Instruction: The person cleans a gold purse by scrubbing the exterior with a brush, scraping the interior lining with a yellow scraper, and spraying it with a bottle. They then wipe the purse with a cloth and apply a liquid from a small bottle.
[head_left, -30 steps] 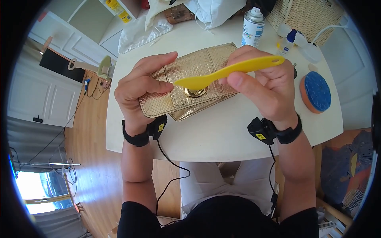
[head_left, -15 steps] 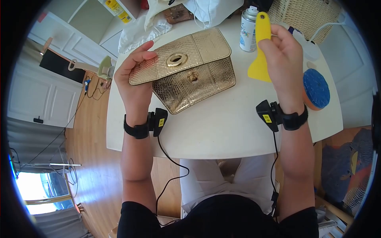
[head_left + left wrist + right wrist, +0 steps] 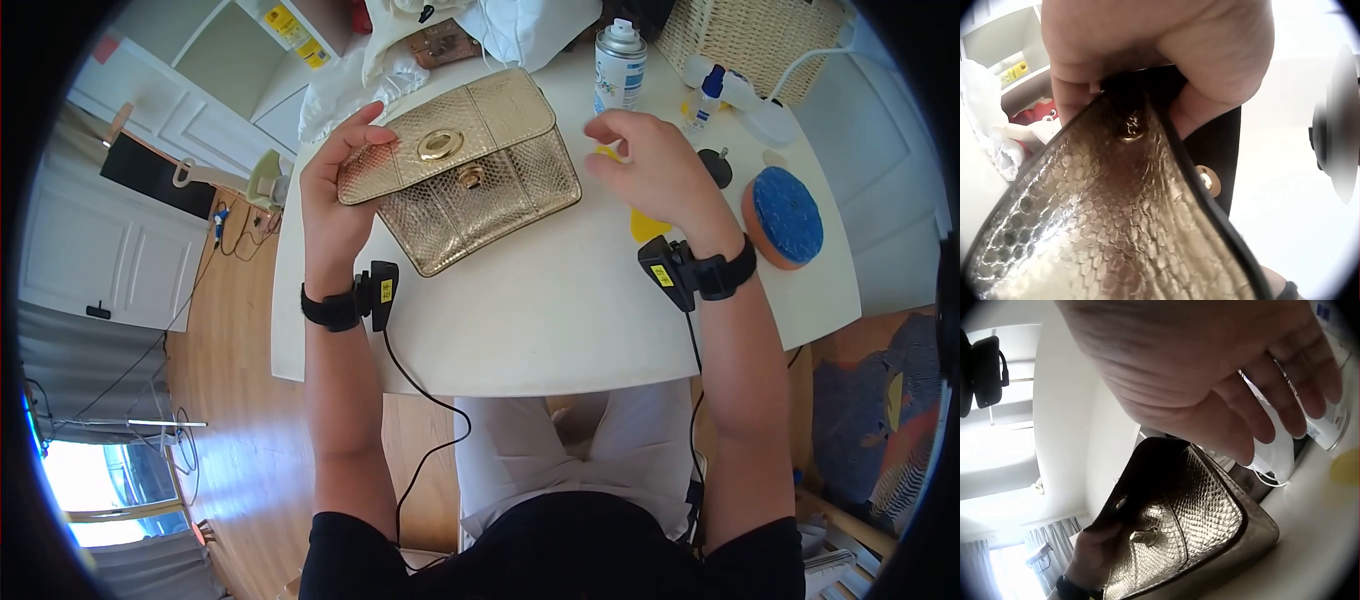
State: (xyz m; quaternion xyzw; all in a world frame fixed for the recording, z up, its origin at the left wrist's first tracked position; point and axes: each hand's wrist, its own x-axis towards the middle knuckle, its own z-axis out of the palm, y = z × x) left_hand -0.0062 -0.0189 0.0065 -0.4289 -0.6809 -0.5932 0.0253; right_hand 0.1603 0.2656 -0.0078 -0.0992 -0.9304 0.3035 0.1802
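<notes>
In the head view my left hand (image 3: 340,190) grips the left side of a gold snakeskin-textured clutch (image 3: 510,205). The clutch's flap, with an oval metal ring (image 3: 440,144), stands off its body above a turn-lock (image 3: 470,177). The left wrist view has the left hand (image 3: 1160,44) pinching the edge between thumb and fingers. To the right of the clutch, my right hand (image 3: 665,175) hovers with nothing in it, partly covering a yellow scraper (image 3: 650,227) on the table. Its fingers are loosely extended in the right wrist view, where the scraper (image 3: 1346,467) is a blur.
A spray can (image 3: 619,68), a small blue-capped bottle (image 3: 706,97) and a woven basket (image 3: 750,40) stand at the back right. A round blue-and-orange pad (image 3: 785,218) lies on the white table's (image 3: 540,340) right side. White cloth bags (image 3: 520,30) lie behind the clutch.
My right hand has let go of the yellow scraper, which now lies on the table. The clutch has shifted slightly left, still in my left hand; earlier it was closer and under the scraper.
</notes>
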